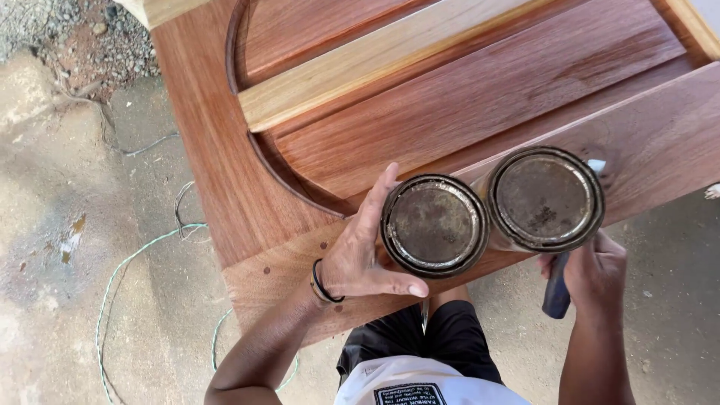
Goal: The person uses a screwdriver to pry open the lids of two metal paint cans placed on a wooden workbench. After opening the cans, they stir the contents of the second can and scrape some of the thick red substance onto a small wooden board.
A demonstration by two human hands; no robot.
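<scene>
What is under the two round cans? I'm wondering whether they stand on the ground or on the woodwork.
Both cans stand on the reddish wooden door panel, near its lower edge. The wood directly beneath them is covered, and their lids hide the contents.

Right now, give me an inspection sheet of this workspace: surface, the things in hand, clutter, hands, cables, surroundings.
Surface: reddish wooden door panel with a curved groove and a paler wooden strip lying across it.
Things in hand: two round metal cans side by side on the panel's near edge, left can and right can, both lids on and stained.
Clutter: nothing seen on the panel besides the cans.
Hands: left hand wraps the left can's side; right hand has its grip on a dark-handled tool beside the right can.
Cables: green-white cord and thin wires on the ground.
Surroundings: stained concrete floor, gravel at the far left.
</scene>
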